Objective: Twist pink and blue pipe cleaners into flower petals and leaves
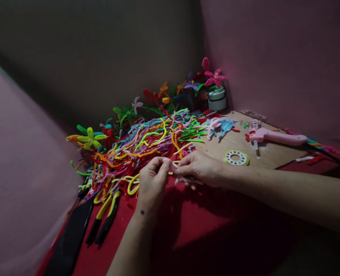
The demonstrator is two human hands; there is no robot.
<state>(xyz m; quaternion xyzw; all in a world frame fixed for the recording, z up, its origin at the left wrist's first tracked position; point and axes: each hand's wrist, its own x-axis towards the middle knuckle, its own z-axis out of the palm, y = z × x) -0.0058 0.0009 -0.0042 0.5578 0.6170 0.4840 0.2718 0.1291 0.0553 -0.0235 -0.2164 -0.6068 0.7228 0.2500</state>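
Your left hand (155, 178) and right hand (195, 168) pinched a pale pink strand (173, 167) between them. Long axis ran crosswise, hand to hand; tips hidden by fingers. Beyond the grip: colored stems (147, 142), piled. Rightward: tape roll (225, 157), pink glue gun (282, 137).

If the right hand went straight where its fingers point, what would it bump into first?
Probably the left hand. The right hand points at its fingertips, with what looks like a pale piece between them. It's hard to tell whether they already touch.
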